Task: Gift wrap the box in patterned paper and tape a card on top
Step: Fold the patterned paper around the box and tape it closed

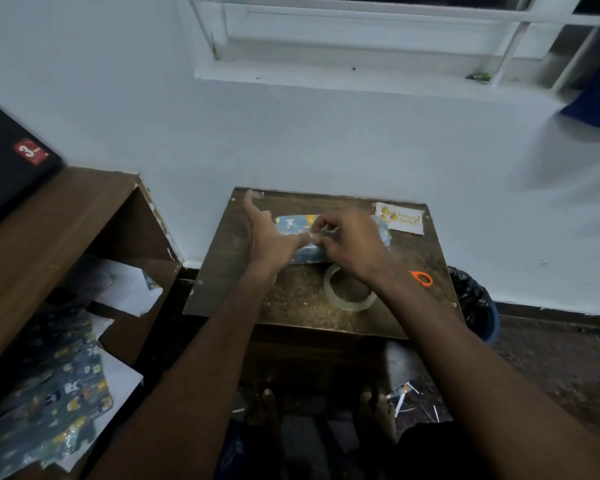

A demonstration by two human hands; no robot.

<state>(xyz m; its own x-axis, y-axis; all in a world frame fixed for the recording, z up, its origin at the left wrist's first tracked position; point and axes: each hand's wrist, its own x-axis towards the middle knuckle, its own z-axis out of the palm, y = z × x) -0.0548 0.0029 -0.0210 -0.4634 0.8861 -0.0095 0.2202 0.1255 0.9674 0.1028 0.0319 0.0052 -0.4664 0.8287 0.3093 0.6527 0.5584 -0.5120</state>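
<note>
Two hands are meeting over the wrapped box (300, 256), which is lying mid-desk (229, 271). The left hand (269, 239) is spreading its fingers wide, index pointing toward twelve o'clock, thumb reaching toward three. The right hand (343, 239) is pinching something small at that thumb, perhaps a strip of tape; blur is hiding it. At five o'clock from the box, a tape roll (349, 289) is lying flat. The card (400, 218) is sitting at two o'clock, and orange scissor handles (422, 278) are showing at four o'clock.
</note>
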